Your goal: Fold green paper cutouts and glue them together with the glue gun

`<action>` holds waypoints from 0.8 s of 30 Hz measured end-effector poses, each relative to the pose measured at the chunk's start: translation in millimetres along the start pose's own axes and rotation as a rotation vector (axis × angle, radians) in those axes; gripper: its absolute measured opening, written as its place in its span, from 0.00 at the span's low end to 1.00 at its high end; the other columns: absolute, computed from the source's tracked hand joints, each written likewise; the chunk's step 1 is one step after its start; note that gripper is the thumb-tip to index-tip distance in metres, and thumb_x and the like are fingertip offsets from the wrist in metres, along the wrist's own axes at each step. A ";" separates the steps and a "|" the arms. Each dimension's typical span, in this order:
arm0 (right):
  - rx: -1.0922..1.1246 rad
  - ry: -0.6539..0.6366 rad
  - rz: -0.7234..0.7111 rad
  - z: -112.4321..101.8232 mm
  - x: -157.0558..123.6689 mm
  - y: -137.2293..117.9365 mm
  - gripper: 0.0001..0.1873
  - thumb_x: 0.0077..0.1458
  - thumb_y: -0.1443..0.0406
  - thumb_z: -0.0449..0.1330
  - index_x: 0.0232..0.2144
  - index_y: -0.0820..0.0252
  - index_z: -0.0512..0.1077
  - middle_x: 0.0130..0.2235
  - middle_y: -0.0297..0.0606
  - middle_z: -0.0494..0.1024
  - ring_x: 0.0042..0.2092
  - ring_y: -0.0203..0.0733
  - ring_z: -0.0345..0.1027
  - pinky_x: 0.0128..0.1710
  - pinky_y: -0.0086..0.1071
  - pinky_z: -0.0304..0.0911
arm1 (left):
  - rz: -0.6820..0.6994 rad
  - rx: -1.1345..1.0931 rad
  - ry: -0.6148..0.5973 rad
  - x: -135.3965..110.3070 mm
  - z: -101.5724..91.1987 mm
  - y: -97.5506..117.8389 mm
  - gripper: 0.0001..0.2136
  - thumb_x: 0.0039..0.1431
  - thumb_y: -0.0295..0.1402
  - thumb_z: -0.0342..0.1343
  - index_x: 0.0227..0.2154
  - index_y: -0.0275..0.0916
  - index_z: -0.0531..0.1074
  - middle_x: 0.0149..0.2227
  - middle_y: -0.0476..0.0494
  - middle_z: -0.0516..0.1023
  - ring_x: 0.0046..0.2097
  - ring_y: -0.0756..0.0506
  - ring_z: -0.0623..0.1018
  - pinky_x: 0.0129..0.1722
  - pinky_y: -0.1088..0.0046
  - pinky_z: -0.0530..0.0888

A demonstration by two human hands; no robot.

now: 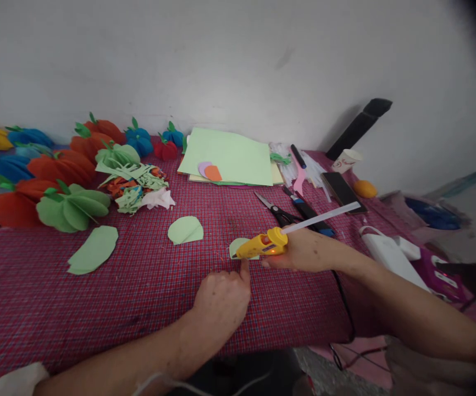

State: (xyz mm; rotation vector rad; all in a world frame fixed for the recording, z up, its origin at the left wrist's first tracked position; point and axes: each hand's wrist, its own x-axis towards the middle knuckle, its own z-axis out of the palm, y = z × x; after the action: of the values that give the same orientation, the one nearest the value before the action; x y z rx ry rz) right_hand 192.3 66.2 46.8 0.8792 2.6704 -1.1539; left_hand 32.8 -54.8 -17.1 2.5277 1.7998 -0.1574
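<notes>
My right hand (pixel 306 250) is closed round a yellow hot glue gun (pixel 269 243), with a long clear glue stick (pixel 324 216) out of its back. The gun's nozzle points left, over a small rounded light green paper piece (pixel 237 243) partly hidden by it. Just below, my left hand (pixel 223 297) reaches one stretched index finger to that piece's lower edge; its other fingers curl under. Left of the gun lies another rounded green piece (pixel 186 230), creased across. A larger stack of cut green pieces (pixel 93 250) lies farther left.
Paper pumpkins (pixel 73 206) crowd the left, beside a heap of paper scraps (pixel 134 184). Green sheets (pixel 230 157) lie at the back. Scissors (pixel 277 209), a blue-black cutter (pixel 310 212), a dark phone-like slab (pixel 343 191) and a paper cup (pixel 346 160) are at right. A black cord (pixel 345 302) hangs over the edge.
</notes>
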 end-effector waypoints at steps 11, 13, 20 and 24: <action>-0.036 0.027 -0.020 -0.6 2.8 0.7 0.13 0.52 0.61 0.58 0.39 0.60 0.73 0.31 0.31 0.76 0.30 0.34 0.66 0.31 0.27 0.60 | 0.016 0.007 -0.040 -0.6 -3.0 -0.2 0.26 0.56 0.25 0.49 0.58 0.24 0.56 0.20 0.45 0.72 0.22 0.49 0.73 0.19 0.78 0.65; -0.044 0.043 0.004 -1.4 3.6 0.2 0.14 0.51 0.61 0.58 0.40 0.59 0.73 0.28 0.30 0.75 0.29 0.34 0.65 0.30 0.27 0.59 | 0.011 0.010 -0.038 -0.3 -2.1 -0.2 0.26 0.56 0.24 0.49 0.58 0.25 0.56 0.20 0.45 0.72 0.22 0.49 0.73 0.19 0.78 0.65; -0.024 0.050 0.119 -5.0 5.2 -1.7 0.15 0.51 0.61 0.58 0.41 0.59 0.73 0.22 0.29 0.71 0.23 0.32 0.60 0.24 0.26 0.56 | 0.011 0.019 -0.035 -0.8 -0.9 0.4 0.27 0.55 0.23 0.49 0.59 0.25 0.55 0.20 0.44 0.73 0.22 0.48 0.74 0.19 0.77 0.65; 0.009 0.081 0.135 -6.8 7.0 2.6 0.16 0.50 0.62 0.58 0.43 0.58 0.73 0.23 0.28 0.72 0.23 0.31 0.60 0.24 0.26 0.57 | 0.008 0.011 -0.037 -1.6 -1.3 0.7 0.26 0.55 0.23 0.49 0.58 0.26 0.56 0.20 0.45 0.73 0.22 0.48 0.75 0.18 0.77 0.65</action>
State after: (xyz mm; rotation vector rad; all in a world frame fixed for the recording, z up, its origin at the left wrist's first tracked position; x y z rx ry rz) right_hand 188.9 75.6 47.8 1.1113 2.6219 -1.1246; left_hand 33.0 -56.3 -15.6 2.5220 1.7799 -0.2138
